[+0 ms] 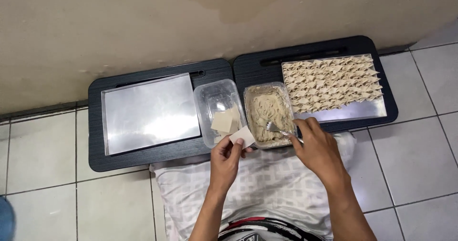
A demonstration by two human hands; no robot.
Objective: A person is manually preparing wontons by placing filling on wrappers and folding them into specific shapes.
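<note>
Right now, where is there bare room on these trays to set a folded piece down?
The left metal tray is bare, bordered by the wrapper tub. The right metal tray is crowded with folded dumplings; only its front strip is free. Between them, the filling tub, fork, left hand and right hand fill the space.

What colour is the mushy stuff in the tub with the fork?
The filling is pale beige, seen in the head view.
</note>
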